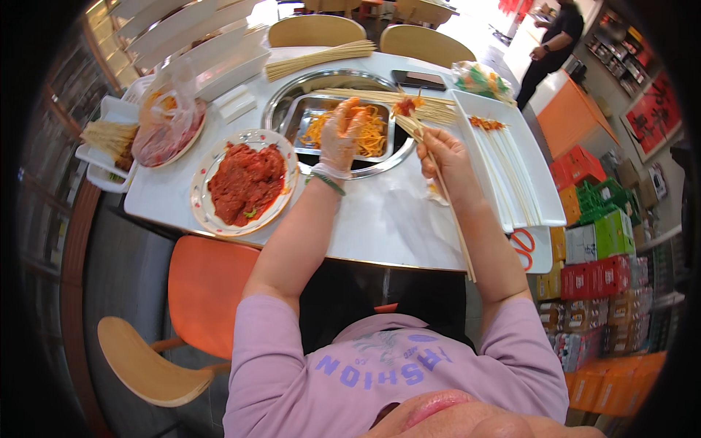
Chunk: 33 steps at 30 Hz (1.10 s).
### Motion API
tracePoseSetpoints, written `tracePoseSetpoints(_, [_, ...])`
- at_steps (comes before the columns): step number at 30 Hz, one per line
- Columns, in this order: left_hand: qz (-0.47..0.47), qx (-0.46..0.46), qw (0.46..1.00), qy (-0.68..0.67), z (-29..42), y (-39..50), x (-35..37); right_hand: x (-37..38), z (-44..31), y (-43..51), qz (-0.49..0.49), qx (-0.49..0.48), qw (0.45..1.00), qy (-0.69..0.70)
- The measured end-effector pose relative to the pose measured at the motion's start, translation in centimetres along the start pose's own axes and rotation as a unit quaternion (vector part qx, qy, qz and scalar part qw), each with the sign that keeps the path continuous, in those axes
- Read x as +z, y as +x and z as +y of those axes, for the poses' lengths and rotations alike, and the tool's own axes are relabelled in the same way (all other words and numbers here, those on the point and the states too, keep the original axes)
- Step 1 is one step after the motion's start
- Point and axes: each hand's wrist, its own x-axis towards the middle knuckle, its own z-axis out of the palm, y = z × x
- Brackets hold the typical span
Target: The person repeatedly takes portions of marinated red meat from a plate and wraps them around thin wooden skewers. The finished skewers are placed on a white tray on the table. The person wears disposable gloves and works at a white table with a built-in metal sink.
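My left hand (340, 137), in a clear plastic glove stained orange, is over a steel tray (293, 117) of orange shreds (372, 131). I cannot tell whether it holds anything. My right hand (442, 150), bare, grips bamboo skewers; one long skewer (454, 219) runs back past my wrist. Red and orange food (406, 105) is at the upper end of the skewers. On the left a patterned plate (200, 205) bears red marinated meat (246, 183). To the right, a white tray (547, 191) holds several skewers with food (488, 124) on their tips.
Bundles of bamboo skewers (320, 59) lie behind and beside the round metal-rimmed recess (271, 104). A phone (419, 80) and a plastic bag (482, 82) sit at the back. Red-handled scissors (523, 249) are at the right edge. An orange chair (205, 290) stands left; a person (558, 44) stands beyond.
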Motion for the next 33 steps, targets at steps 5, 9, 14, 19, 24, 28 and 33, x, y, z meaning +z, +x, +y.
tracePoseSetpoints(5, [0.015, -0.037, 0.996, -0.075, -0.6, 0.3, 0.0, -7.2, -7.5, -0.2, 0.062, -0.143, 0.972, -0.174])
tracePoseSetpoints(9, [-0.004, -0.060, 0.992, -0.109, -0.8, 0.3, -0.1, -15.3, -10.6, 2.2, 0.220, -0.134, 0.919, -0.298])
tracePoseSetpoints(14, [-0.028, -0.054, 0.997, -0.057, -1.0, 0.2, -0.1, -23.8, -9.4, 4.1, 0.274, -0.081, 0.752, -0.594])
tracePoseSetpoints(19, [-0.037, -0.059, 0.996, -0.055, -1.3, 0.2, -0.4, -27.5, -6.7, 5.2, 0.213, -0.095, 0.510, -0.828])
tracePoseSetpoints(24, [-0.040, -0.078, 0.995, -0.051, -1.4, 0.3, -0.4, -28.6, -5.1, 6.5, 0.178, -0.061, 0.450, -0.873])
tracePoseSetpoints(28, [-0.039, -0.085, 0.994, -0.056, -0.8, 0.3, -0.3, -28.4, -4.8, 6.1, 0.177, -0.073, 0.472, -0.860])
tracePoseSetpoints(33, [-0.026, -0.043, 0.999, -0.006, -0.7, 0.4, -0.3, -23.5, -7.0, 4.8, 0.198, -0.100, 0.485, -0.846])
